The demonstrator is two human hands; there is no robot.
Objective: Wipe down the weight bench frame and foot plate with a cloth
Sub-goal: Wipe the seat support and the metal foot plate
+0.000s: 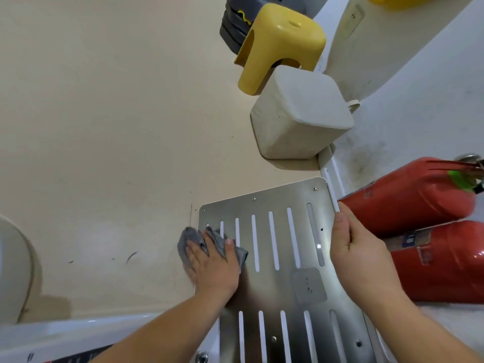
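left hand (212, 265): palm down, fingers straight and spread, pressing cloth (183, 247) | right hand (358, 255): grips foot plate (267, 289) edge, thumb along top, fingers hidden beneath | 2 forearms: bare, extended forward

Seven kinds of thing, nine in all.
Two hands, left hand (212, 268) and right hand (364, 258); one cloth (183, 244); one plate (264, 292) with two rows of slots; two extinguishers (408, 195) (445, 260); one stool (282, 40); one cushion (298, 113); one stack of grey discs (233, 30).
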